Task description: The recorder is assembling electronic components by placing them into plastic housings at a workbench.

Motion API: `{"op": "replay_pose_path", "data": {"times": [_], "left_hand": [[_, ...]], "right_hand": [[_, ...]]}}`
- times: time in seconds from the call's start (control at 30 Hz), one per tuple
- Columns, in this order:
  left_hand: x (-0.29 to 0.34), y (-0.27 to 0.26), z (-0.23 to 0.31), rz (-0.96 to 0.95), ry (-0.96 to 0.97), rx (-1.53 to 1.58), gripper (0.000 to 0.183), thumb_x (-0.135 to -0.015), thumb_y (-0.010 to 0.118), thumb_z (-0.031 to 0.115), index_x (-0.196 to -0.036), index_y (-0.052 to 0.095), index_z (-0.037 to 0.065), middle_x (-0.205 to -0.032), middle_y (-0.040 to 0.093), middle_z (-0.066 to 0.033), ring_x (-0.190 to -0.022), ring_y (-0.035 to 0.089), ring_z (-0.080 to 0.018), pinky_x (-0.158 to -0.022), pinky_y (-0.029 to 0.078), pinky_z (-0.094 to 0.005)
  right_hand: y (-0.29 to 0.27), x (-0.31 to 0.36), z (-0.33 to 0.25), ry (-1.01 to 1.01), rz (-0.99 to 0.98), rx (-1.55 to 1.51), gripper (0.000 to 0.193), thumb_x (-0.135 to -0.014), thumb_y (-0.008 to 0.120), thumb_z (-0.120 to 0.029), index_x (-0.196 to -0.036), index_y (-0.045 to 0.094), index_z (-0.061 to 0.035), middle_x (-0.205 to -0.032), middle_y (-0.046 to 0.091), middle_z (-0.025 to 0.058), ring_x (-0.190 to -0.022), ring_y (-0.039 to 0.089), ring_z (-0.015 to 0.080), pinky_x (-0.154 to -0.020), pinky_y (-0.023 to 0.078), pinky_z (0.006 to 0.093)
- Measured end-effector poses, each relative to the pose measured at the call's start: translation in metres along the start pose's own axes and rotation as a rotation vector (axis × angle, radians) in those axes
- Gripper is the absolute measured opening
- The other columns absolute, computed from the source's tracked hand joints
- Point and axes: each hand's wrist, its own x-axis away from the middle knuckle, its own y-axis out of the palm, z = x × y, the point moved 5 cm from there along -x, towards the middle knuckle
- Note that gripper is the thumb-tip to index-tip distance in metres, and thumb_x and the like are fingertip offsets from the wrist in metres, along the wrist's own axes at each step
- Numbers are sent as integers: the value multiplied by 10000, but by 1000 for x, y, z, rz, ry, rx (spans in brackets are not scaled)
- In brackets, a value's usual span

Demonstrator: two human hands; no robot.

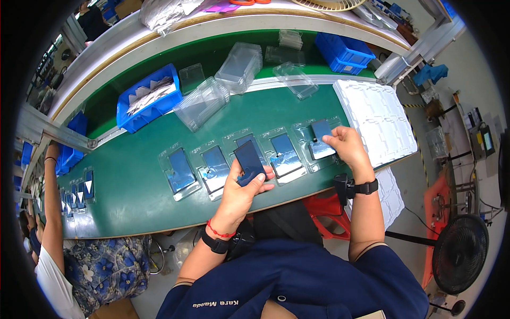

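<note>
My left hand (236, 192) is wrapped round the edges of a dark, phone-sized flat panel (248, 161), held tilted above the table. Fingers and thumb of my right hand (349, 149) pinch the side of another dark panel (321, 129), over the rightmost clear plastic tray (304, 133). A shiny, reflective surface shows in that tray below it; whether the two are joined I cannot tell. To the left, a row of several clear trays lies on the table, each with a dark glossy panel (181, 169) in it. The tray behind my left hand is partly hidden.
Stacked clear trays (202, 103) and a blue bin (150, 98) of white pieces stand at the back of the green table (122, 181). White moulded trays (374, 119) are piled at right, blue bins (344, 52) behind. A co-worker's arm (51, 207) reaches in at far left.
</note>
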Motion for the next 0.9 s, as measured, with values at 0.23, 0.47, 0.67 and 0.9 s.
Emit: {"op": "replay_pose_path", "data": {"times": [0.23,0.47,0.67,0.9], "left_hand": [[-6,13,5,-11,24,-125,504,-886,542,-22,-1338,332,51,-1107,575,-169,-1010,607,-267,-819,556,-359],[-20,54,-11,-245,183,-569,696,-820,604,-14,-1424,267,66,-1103,580,-198,-992,569,-177,-788,504,-343],[-20,53,7,-231,681,-1559,355,-813,591,35,-1164,570,-19,-1259,513,-213,-1236,420,-379,-1018,359,-479],[-15,51,-4,-244,708,-1666,335,-813,581,45,-1134,569,-52,-1235,534,-195,-1209,458,-359,-1019,369,-464]], "right_hand": [[21,34,-28,-250,234,336,264,-727,760,-186,-824,607,6,-661,583,74,-601,556,155,-560,451,292],[53,71,-50,-438,-134,-317,217,-875,620,-140,-1046,566,-18,-865,549,37,-811,525,124,-752,455,276],[-50,10,-3,-223,378,265,299,-806,657,-73,-1071,555,22,-770,651,193,-657,638,281,-665,504,333],[-23,21,2,-399,441,574,306,-749,698,-89,-1037,627,-13,-877,611,197,-833,585,362,-740,478,411]]}}
